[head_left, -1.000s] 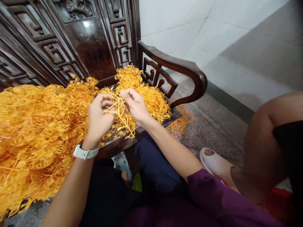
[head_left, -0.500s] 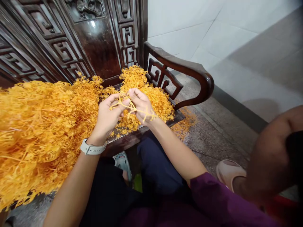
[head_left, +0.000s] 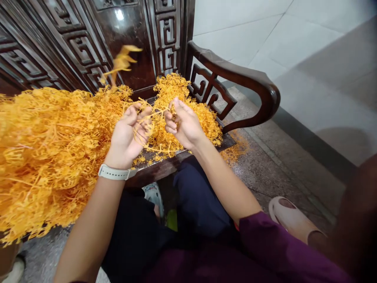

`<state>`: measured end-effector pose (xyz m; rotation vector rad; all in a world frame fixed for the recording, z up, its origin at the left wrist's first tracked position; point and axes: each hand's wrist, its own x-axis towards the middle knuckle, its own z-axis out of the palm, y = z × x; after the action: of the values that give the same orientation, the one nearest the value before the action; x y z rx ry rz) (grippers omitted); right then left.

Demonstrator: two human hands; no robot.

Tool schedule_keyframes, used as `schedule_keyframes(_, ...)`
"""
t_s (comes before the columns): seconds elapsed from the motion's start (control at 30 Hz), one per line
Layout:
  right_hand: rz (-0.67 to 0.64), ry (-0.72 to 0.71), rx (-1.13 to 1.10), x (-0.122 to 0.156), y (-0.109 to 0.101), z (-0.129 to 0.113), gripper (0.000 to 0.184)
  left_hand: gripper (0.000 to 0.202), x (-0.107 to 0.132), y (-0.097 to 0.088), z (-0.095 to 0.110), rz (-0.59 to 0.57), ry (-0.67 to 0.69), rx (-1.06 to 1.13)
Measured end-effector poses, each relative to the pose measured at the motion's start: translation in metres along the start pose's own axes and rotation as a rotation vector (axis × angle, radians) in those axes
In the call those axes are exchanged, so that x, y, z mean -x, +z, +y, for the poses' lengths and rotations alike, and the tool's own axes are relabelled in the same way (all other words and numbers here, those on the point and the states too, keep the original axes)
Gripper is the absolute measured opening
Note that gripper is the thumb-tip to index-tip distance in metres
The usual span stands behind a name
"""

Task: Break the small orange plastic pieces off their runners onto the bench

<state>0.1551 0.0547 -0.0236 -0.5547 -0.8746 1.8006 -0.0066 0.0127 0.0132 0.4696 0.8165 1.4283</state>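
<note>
A thin yellow branching sprig (head_left: 159, 112) stretches between my hands above the bench seat. My left hand (head_left: 125, 135), with a pale watch strap on its wrist, has its fingers curled about the branched end, and thin strands hang across the palm. My right hand (head_left: 187, 122) pinches the other end between thumb and fingers. Behind and below the right hand lies a smaller heap of yellow sprigs (head_left: 173, 88). Left of my left hand rises a much larger yellow pile (head_left: 59, 145). A blurred yellow piece (head_left: 122, 61) is in the air over that pile.
The dark carved wooden bench has a backrest (head_left: 126, 43) and a curved armrest (head_left: 235, 70) at the right. Loose yellow bits (head_left: 235, 147) lie on the floor beyond the seat. Another person's foot in a pale slipper (head_left: 291, 220) is at right. A tiled wall (head_left: 235, 27) stands behind.
My hands have drawn apart, with the sprig now spanning the gap. My left hand has turned palm up and moved left. A blurred yellow piece has appeared in the air.
</note>
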Motion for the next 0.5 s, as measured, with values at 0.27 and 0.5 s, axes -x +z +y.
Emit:
schedule_keyframes(0.27,-0.057,0.126,-0.046,0.003,0.002,-0.009,0.053,0.027,-0.002,-0.013,0.027,0.028,0.043,-0.02)
schedule_keyframes(0.5,0.075,0.121,0.005,0.002,0.0,-0.011,0.053,0.024,-0.004,-0.01,0.025,0.04,0.065,-0.034)
